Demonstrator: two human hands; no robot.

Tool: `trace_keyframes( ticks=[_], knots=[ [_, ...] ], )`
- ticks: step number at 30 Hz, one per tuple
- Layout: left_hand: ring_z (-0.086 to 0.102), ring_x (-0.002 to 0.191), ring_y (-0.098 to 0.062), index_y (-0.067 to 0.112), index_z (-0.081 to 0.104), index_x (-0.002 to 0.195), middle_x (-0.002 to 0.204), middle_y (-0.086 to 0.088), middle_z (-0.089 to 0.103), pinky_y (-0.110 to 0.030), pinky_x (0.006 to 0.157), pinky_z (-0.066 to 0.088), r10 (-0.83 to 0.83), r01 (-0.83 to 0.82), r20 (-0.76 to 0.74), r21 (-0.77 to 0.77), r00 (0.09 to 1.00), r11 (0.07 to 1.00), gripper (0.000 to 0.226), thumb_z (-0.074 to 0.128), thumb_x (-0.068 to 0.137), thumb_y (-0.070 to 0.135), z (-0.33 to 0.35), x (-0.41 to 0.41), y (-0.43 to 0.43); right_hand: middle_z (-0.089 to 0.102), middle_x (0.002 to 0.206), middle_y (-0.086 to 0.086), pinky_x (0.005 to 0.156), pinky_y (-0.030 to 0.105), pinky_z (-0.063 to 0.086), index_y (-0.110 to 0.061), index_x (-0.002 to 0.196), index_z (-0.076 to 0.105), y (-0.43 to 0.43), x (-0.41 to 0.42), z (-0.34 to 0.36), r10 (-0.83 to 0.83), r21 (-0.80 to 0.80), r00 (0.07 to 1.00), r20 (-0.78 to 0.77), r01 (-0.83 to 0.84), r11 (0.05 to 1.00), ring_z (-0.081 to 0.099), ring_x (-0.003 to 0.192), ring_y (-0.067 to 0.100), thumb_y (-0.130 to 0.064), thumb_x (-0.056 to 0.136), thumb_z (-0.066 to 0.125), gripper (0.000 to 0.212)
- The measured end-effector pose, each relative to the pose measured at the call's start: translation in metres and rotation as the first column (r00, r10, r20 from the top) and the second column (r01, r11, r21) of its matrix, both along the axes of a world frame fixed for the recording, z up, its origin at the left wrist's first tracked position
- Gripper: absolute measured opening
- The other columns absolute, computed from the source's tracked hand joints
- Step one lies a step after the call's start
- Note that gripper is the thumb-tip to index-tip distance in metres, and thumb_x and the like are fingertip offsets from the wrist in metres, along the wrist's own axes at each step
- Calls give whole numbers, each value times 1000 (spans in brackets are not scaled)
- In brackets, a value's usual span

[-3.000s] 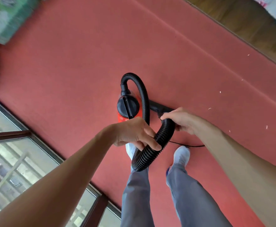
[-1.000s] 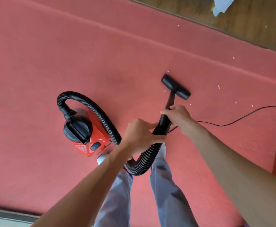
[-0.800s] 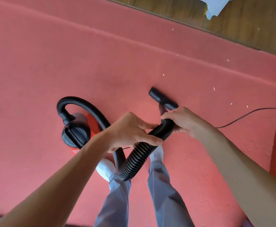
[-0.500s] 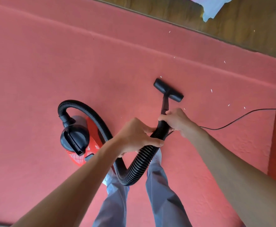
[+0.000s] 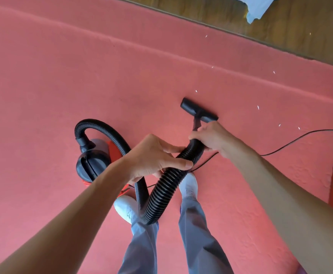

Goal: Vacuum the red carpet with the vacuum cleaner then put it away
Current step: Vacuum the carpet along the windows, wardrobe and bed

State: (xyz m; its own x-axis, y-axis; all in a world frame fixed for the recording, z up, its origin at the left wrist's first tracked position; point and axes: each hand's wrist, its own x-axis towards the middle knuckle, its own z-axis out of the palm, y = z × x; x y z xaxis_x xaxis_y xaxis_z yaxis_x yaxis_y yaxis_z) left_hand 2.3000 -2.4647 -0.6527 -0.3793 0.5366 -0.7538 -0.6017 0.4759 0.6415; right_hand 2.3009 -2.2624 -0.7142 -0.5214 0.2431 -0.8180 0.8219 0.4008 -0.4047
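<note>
The vacuum cleaner [image 5: 94,163] sat on the red carpet [image 5: 62,76] at nine o'clock of the left hand [image 5: 153,157], its hose [image 5: 163,190] looping to the nozzle [image 5: 199,110], flat on the carpet at one o'clock. The left hand curled round the hose; the right hand [image 5: 215,139] gripped it nearer the nozzle. White flecks [image 5: 258,107] lay beyond.

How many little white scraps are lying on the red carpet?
7 white scraps on the red carpet: one by the far edge, two along the crease, one beyond the black floor nozzle, one to its right, two above the thin black cord. Limbs may hide more.
</note>
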Motion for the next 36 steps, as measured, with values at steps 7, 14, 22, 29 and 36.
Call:
trace_keyframes(
  ticks=[7, 14, 22, 29, 36],
  knots=[
    [76, 81, -22, 30, 72, 119, 78, -4, 78, -43, 82, 62, 313, -323, -90, -141, 945, 936, 50, 87, 72, 32, -48, 30, 46, 62, 77, 5, 48, 24, 48, -11, 73, 57, 14, -33, -38, 137, 183, 990, -20, -131, 974, 60, 61, 20, -26, 71, 73, 22],
    [76, 85, -29, 29, 73, 117, 87, -12, 78, -47, 83, 61, 284, -281, 17, -103, 959, 954, 44, 86, 74, 23, -44, 25, 55, 66, 87, 0, 65, 31, 59, -4, 111, 65, 29, -13, -27, 20, 120, 996, -83, -9, 993, 70, 86, 23, -29, 79, 73, 42],
    [77, 85, -28, 29, 75, 113, 88, -8, 79, -33, 75, 61, 28, -24, 135, -32, 990, 999, 42, 87, 73, 24, -21, -1, 29, 71, 79, 6, 74, 43, 62, 3, 104, 65, 38, 6, -5, -11, 16, 1000, -23, 12, 1000, 74, 75, 27, -25, 78, 76, 39],
    [77, 76, -23, 28, 73, 119, 82, -6, 79, -38, 79, 62, 145, -138, 38, -153, 989, 979, 47, 87, 74, 26, -37, 17, 55, 60, 73, 2, 55, 28, 44, -13, 67, 52, 36, -7, -31, 221, 193, 975, -40, -209, 959, 61, 69, 22, -35, 80, 68, 30],
    [74, 83, -10, 42, 69, 121, 78, 4, 78, -35, 86, 59, 88, -100, -66, -217, 994, 971, 54, 86, 70, 42, -63, 55, 71, 65, 104, 8, 79, 43, 59, -13, 100, 61, 47, 8, -48, 271, 196, 960, 66, -279, 940, 67, 90, 28, -33, 75, 71, 34]
  ],
)
